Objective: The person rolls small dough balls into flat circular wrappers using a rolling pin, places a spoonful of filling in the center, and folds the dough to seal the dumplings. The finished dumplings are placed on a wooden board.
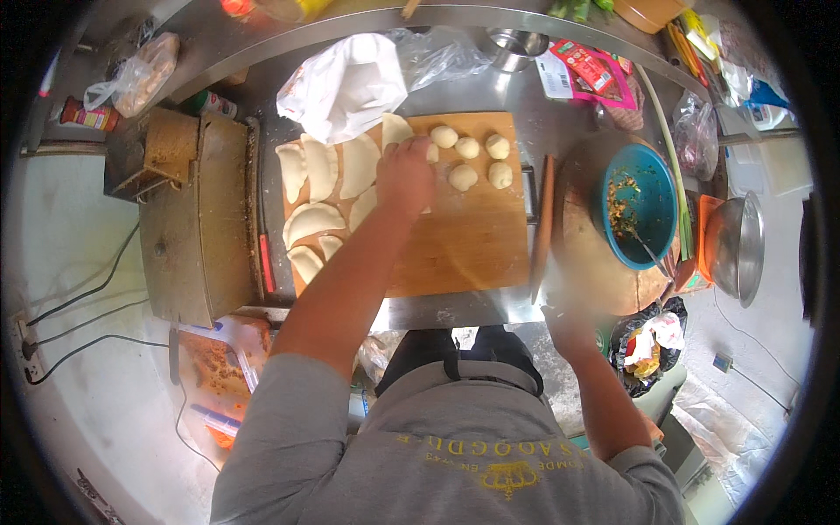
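My left hand [407, 174] reaches over the wooden board [466, 249], its fingertips down among pieces of dough. A pale dough ball partly shows beside its fingers; whether it is gripped is hidden. Several folded half-moon dough pockets [314, 222] lie across the board's left side, some covered by my left forearm. Several dough balls [464, 178] sit at the upper right. My right hand [567, 325] is blurred by the table's front edge, near the round chopping block [590, 289]; its fingers cannot be made out. A tapered wooden rolling pin [543, 223] lies between board and block.
On the block stands a blue bowl [668, 197] with chopped filling and a spoon [646, 249]. A white plastic bag [348, 85] overlaps the board's back edge. A red-handled tool [266, 262] lies left. A steel bowl [738, 249] and a spring onion [669, 131] are right.
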The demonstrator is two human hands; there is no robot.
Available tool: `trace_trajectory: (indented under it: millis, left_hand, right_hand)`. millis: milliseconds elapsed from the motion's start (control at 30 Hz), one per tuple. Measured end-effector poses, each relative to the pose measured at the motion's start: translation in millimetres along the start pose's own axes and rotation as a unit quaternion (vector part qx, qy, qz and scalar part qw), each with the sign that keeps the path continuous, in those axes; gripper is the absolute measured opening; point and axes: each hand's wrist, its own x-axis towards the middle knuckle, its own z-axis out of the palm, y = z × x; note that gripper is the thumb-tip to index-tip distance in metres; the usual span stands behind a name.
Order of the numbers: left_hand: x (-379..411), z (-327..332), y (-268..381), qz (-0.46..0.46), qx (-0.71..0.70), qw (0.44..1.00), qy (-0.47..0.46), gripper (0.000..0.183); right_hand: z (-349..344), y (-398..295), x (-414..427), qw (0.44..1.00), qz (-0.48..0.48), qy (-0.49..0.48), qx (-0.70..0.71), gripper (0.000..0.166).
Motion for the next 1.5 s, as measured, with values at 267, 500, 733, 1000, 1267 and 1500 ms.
trace_trajectory:
  millis: [267, 500, 733, 1000, 1267, 1500]
  left_hand:
    - [1, 6, 10, 0.067, 0.032, 0.997, 0.010, 0.044]
    - [-133, 44, 67, 0.030, -0.043, 0.992, -0.116, 0.052]
    - [-133, 60, 104, 0.038, -0.005, 0.997, 0.064, 0.064]
    - [-92, 94, 121, -0.115, 0.162, 0.979, 0.034, 0.094]
    - [-97, 106, 133, -0.163, 0.193, 0.967, -0.039, 0.100]
    - [-92, 100, 144, -0.173, 0.179, 0.968, -0.036, 0.096]
  right_hand:
    - [-24, 54, -42, 0.998, 0.030, 0.014, 0.058, 0.028]
    - [-36, 102, -62, 0.991, 0.066, -0.048, 0.104, 0.029]
    - [-52, 145, -67, 0.992, 0.033, -0.052, 0.111, 0.030]
    - [-65, 176, -69, 0.993, 0.013, -0.048, 0.104, 0.028]
    - [-72, 184, -75, 0.990, 0.042, -0.059, 0.122, 0.027]
    - [-87, 166, -66, 0.988, 0.063, -0.071, 0.120, 0.030]
